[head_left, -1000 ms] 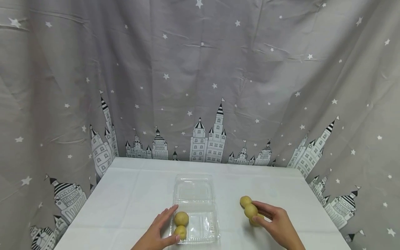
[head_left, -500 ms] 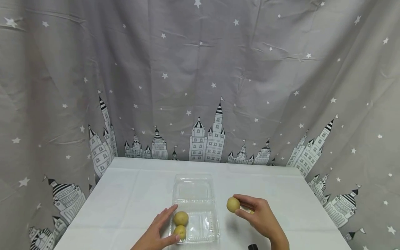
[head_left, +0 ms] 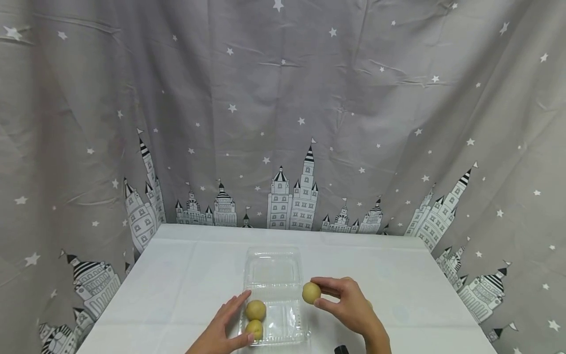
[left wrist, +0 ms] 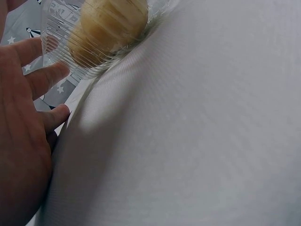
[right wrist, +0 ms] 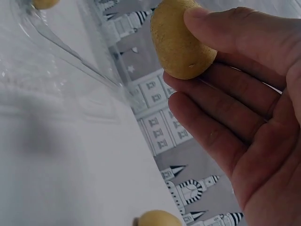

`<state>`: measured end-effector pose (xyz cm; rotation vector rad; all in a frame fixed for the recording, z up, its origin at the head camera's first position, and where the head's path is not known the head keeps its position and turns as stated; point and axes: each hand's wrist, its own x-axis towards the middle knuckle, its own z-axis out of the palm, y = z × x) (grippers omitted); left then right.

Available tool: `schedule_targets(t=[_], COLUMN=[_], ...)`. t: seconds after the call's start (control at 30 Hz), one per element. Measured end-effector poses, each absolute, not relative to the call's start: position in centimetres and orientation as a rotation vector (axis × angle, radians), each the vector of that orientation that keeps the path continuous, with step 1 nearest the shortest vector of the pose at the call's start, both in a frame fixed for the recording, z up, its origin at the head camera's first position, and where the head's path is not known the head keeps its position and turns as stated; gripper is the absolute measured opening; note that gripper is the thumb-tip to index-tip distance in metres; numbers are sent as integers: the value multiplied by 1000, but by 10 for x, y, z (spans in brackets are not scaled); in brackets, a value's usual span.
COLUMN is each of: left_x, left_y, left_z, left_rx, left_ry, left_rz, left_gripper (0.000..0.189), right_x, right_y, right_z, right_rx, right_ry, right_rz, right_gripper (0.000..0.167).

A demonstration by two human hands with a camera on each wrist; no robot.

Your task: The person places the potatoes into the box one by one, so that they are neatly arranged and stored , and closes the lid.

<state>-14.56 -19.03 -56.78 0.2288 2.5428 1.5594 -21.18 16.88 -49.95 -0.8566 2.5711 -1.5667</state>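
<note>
Between thumb and fingertips, my right hand pinches a yellow-brown potato in the air by the right edge of a clear plastic clamshell box. Up close in the right wrist view the potato looks rounded, with rough skin. Two potatoes, a farther one and a nearer one, lie in the left side of the box's base. My left hand is at the box's left side, fingers spread and thumb by the front corner. In the left wrist view, its fingertips are right at the ribbed wall.
The box's lid lies folded back behind the base on the white-covered table. Another potato shows behind my right hand. A black object pokes in at the front edge. A grey castle-print curtain hangs behind.
My right hand has carried a potato leftward from the other potatoes at right to the box's edge. The black object has come into view at the front. My left hand has stayed put.
</note>
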Motion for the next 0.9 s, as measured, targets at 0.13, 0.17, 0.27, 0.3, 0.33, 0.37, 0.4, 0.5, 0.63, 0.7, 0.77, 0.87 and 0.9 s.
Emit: schedule_targets(t=[0.13, 0.17, 0.27, 0.3, 0.33, 0.37, 0.4, 0.5, 0.63, 0.7, 0.77, 0.87, 0.9], left_x=[-146, -146, -147, -147, -147, -147, -147, -147, -146, -146, -147, -147, -147], left_y=[-191, -191, -190, -190, -190, -190, -190, -190, -190, -190, -190, -190, -189], left_z=[-568, -568, -568, -568, -568, -568, -567, -567, -567, -567, -568, -568, -568], left_rx=[241, 242, 236, 233, 229, 229, 231, 245, 256, 255, 256, 269, 271], left_ry=[2548, 2550, 2550, 2551, 2551, 2552, 2554, 2566, 2575, 2573, 2574, 2578, 2579], left_rz=[1557, 1558, 1556, 1555, 1554, 1552, 1550, 1548, 1548, 1548, 1546, 1548, 1550], left_gripper=[93, 93, 93, 93, 93, 93, 93, 93, 92, 92, 92, 93, 93], right_x=[-213, -213, -213, -213, -213, -213, -212, -211, -211, -211, -211, -212, -212], right_y=[161, 159, 154, 152, 150, 148, 146, 141, 134, 131, 128, 124, 122], right_z=[-502, -503, -504, -504, -504, -505, -505, -506, -508, -510, -512, -516, -517], right_rx=[-892, -891, -897, -905, -908, -913, -914, -912, -924, -940, -951, -976, -981], right_ry=[2528, 2522, 2495, 2485, 2475, 2469, 2464, 2459, 2430, 2412, 2399, 2390, 2387], right_rz=[-1565, -1563, -1562, -1561, -1559, -1554, -1547, -1518, -1500, -1496, -1488, -1472, -1465], right_gripper=[44, 43, 43, 43, 42, 42, 42, 41, 41, 42, 43, 43, 44])
